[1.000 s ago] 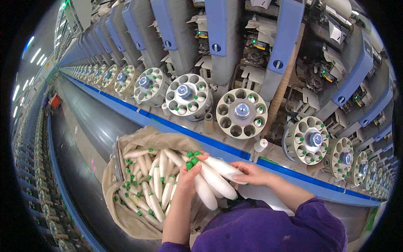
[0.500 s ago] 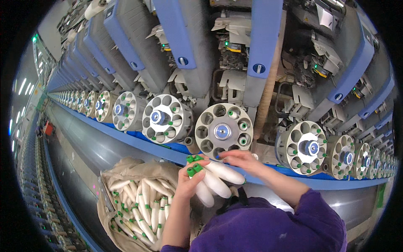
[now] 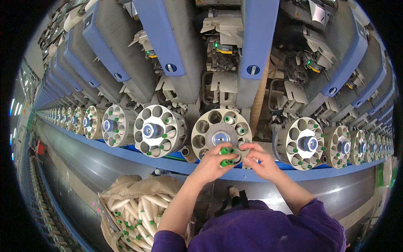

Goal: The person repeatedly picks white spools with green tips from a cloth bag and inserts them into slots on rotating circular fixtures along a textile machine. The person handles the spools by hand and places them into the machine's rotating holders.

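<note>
"What did the left hand (image 3: 212, 161) have?"

"It was curled closed around a bunch of white yarn bobbins (image 3: 225, 162), four green ends showing, just in front of the round middle magazine (image 3: 218, 127)."

"And the right hand (image 3: 264, 164)?"

"At that magazine's lower right edge, half open with fingers bent; I couldn't tell whether it gripped anything."

"What filled the pockets?"

"The middle magazine had green-tipped bobbins along its right side, while its upper left pockets looked empty. The right neighbour magazine (image 3: 300, 145) carried several."

"Any others?"

"A cloth sack (image 3: 126, 191), below and left of the middle magazine, held a heap of loose bobbins."
</note>
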Motion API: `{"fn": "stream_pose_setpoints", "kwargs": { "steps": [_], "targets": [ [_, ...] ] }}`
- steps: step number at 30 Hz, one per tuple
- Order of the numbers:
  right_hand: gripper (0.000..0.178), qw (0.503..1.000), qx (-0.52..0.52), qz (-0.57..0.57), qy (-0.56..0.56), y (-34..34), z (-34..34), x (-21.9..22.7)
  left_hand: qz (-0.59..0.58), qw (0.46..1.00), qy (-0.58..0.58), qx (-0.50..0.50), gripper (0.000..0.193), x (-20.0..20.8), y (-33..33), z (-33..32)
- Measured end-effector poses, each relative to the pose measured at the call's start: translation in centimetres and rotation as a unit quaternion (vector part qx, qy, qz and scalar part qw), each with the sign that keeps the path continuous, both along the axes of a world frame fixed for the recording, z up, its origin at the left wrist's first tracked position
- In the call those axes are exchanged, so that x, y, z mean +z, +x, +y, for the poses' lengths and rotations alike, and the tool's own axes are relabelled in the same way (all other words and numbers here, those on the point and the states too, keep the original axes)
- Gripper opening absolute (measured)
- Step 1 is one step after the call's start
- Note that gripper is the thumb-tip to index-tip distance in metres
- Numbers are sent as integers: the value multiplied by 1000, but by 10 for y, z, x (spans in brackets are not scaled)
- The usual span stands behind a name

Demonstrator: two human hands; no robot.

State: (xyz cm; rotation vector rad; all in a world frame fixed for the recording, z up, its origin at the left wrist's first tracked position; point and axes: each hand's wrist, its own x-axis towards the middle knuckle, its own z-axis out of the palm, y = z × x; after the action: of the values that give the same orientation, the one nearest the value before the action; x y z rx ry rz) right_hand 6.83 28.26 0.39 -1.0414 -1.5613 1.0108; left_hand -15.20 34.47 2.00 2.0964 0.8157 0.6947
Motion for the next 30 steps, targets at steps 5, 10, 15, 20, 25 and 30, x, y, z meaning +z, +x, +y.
{"fn": "stream_pose_setpoints", "kwargs": {
  "steps": [5, 10, 15, 20, 25, 30],
  "targets": [
    [23, 914, 93, 353, -177, -4, 12, 9, -319, 905, -271, 80, 38, 0, -53, 9],
    [13, 979, 67, 121, -147, -57, 32, 11, -506, 806, -306, 36, 46, -3, -91, -6],
    [19, 984, 106, 1, -141, -93, 36, 13, -492, 825, -275, 33, 47, 6, -105, -16],
    [26, 976, 163, -141, -1, -101, 33, 17, -482, 838, -250, 55, 46, 11, -115, -19],
    [20, 946, 167, -250, 120, -108, 45, 15, -490, 812, -252, 190, 45, 1, -113, -24],
    [12, 986, 128, -109, 22, -114, 69, 4, -442, 817, -183, 322, 38, -14, -103, 0]
  ]
}}
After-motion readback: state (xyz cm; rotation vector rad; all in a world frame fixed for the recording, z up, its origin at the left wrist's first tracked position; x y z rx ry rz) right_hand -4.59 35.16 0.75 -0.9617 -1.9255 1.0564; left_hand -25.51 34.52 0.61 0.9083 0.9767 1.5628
